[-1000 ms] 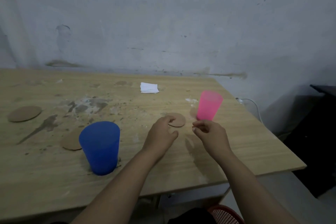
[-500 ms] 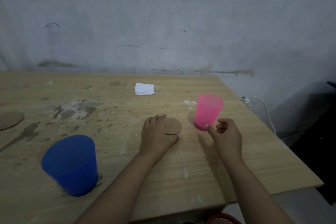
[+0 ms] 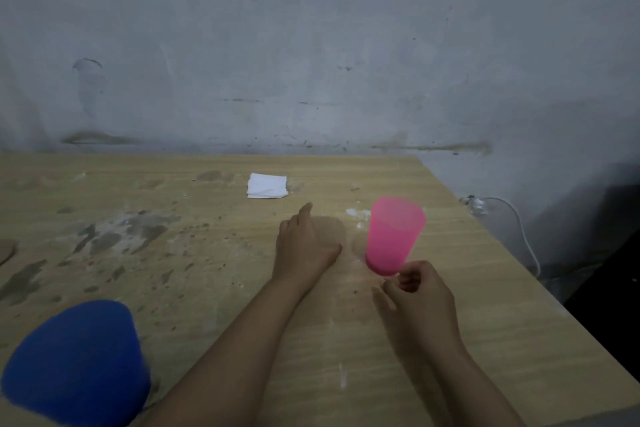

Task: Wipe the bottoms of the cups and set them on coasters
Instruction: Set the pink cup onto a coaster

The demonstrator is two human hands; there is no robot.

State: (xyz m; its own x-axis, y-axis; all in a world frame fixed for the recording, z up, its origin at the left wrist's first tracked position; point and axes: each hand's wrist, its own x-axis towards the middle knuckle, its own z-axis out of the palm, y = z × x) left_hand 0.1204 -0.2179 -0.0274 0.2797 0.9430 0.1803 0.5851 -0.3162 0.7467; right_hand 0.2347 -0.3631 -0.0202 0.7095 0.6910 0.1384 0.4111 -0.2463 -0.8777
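**A:** Two cups on our worn wooden table (image 3: 433,340): translucent pink plastic cup (image 3: 394,236) right of centre, blue plastic cup (image 3: 76,364) in the lower left corner. Our left hand (image 3: 304,246) lies flat, fingers spread, on the round brown cardboard coaster (image 3: 334,229), gripping nothing. Right hand (image 3: 420,295) is loosely curled, empty, just touching the pink cup's base.

**B:** We'd say grab that folded white tissue (image 3: 267,186) at upper centre first, tip the cup, wipe its bottom properly, then centre it on the coaster.
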